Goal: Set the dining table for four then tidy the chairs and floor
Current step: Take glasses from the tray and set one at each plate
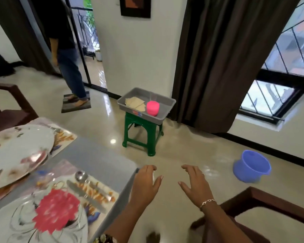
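Note:
The grey dining table [102, 160] fills the lower left. On it lie floral placemats [67, 137], a plate with a red flower [51, 213] and two overlapping flowered plates [16, 151]. A spoon [81, 176] and a knife [84, 195] rest on the near placemat, right of the red-flower plate. My left hand [146, 183] hovers at the table's right corner with fingers relaxed. My right hand [193, 183], with a bracelet at the wrist, is spread open over the floor beside it. Neither hand visibly holds anything.
A grey tray [165, 109] on a green stool [140, 135] holds a pink cup [153, 107] and beige napkins [134, 102]. A blue bucket [251, 165] lies tilted on the floor. Wooden chairs stand at lower right [270, 204] and far left [7, 102]. Another person [68, 67] stands on a mat by the doorway.

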